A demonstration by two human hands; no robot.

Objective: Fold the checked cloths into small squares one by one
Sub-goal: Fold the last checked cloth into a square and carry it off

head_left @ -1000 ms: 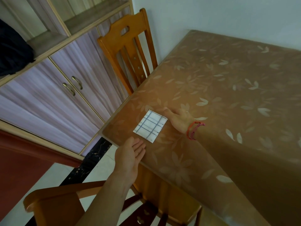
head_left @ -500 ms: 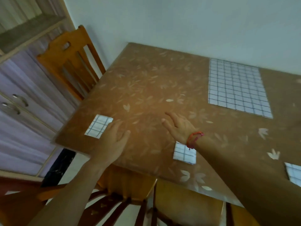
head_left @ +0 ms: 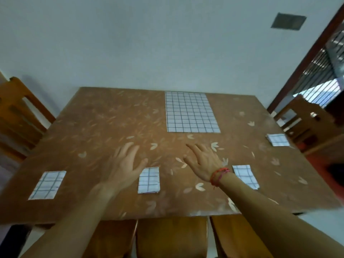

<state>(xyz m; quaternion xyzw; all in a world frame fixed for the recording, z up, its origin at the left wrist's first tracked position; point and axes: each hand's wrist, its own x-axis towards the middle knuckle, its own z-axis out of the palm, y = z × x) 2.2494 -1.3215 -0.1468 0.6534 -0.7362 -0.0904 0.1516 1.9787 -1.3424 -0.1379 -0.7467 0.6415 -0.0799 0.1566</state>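
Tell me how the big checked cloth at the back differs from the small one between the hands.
The big cloth lies spread out; the small cloth is folded small. The big cloth shows many checks, the small cloth only a few. Both are white with dark lines and lie flat.

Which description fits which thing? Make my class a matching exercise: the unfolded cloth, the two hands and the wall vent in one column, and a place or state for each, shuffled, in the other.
Column one
1. unfolded cloth
2. left hand
3. right hand
4. vent

Column two
a. wears a red wristband
b. high on the wall
c. spread flat on the far side of the table
d. bare wrist, fingers straight

Pairs: 1-c, 2-d, 3-a, 4-b
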